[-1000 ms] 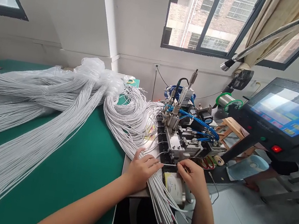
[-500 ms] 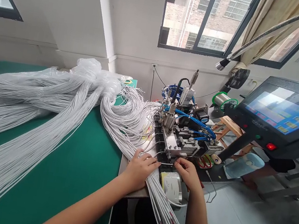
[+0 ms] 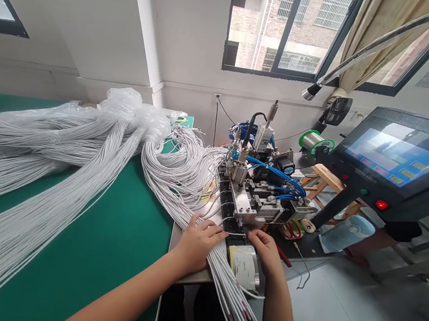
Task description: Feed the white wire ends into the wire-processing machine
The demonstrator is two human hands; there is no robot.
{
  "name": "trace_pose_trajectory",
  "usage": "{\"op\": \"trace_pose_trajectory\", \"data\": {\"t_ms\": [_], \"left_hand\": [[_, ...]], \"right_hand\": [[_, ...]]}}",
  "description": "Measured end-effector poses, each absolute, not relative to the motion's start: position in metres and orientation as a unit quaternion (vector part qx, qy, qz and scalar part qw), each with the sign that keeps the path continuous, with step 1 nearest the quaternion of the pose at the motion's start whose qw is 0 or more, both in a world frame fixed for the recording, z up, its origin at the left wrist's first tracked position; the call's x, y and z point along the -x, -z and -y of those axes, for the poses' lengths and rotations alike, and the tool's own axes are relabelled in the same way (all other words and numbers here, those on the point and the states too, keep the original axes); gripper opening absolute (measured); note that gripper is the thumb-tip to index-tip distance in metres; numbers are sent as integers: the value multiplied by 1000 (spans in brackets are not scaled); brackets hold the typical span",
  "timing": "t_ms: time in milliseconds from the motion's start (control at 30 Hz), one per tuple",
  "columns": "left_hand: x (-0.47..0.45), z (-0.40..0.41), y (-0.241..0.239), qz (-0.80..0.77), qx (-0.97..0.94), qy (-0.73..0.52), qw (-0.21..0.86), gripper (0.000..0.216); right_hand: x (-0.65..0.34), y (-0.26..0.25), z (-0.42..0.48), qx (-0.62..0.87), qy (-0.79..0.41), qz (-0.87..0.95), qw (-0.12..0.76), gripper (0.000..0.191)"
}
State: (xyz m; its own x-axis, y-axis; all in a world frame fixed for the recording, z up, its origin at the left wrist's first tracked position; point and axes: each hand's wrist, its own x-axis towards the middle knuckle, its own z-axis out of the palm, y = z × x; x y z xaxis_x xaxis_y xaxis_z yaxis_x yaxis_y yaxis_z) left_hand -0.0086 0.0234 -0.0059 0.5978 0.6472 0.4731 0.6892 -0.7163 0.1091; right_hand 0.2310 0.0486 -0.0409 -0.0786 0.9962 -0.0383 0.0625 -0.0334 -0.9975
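My left hand [image 3: 198, 243] lies over a thick bundle of white cables [image 3: 227, 287], its fingers bent and its fingertips at one single white cable [image 3: 236, 234]. That cable runs across to my right hand [image 3: 266, 251], whose thumb and forefinger are pinched on its end. Both hands are at the front of a bench machine [image 3: 243, 206] with metal cylinders, blocks and blue air hoses. The cable's very tip is hidden by my right fingers. Below them, a round drum with a pale label [image 3: 245, 267] sits at the machine's front. The loose cable ends hang over the table edge, some with reddish tips.
More white cables [image 3: 72, 181], partly wrapped in clear plastic [image 3: 125, 106], spread over the green table [image 3: 130, 255]. At the right stands a lit control screen [image 3: 396, 157]. A wire spool [image 3: 315, 140], a small fan [image 3: 338, 112] and a lamp arm [image 3: 361, 56] are behind.
The camera view has shifted slightly, moving the machine and screen a little left in the picture. Both hands keep nearly the same places on the cable.
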Motion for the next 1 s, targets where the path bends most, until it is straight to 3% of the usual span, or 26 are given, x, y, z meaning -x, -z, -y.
{"op": "trace_pose_trajectory", "data": {"t_ms": [300,533,633,867,1000], "left_hand": [[9,-20,9,321,878,328,134,27],[14,-15,4,314,865,366,142,24],[14,-15,5,313,864,371,133,27],[16,-18,6,262,887,358,132,33],[16,-16,3,245,895,348,133,33]], "right_hand": [[-236,15,-25,553,-377,578,466,41],[-231,-23,8,441,-374,726,371,19],[-226,-31,16,374,-378,779,333,24],[-217,-25,13,326,-366,788,373,18],[-220,-24,12,344,-361,745,443,15]]}}
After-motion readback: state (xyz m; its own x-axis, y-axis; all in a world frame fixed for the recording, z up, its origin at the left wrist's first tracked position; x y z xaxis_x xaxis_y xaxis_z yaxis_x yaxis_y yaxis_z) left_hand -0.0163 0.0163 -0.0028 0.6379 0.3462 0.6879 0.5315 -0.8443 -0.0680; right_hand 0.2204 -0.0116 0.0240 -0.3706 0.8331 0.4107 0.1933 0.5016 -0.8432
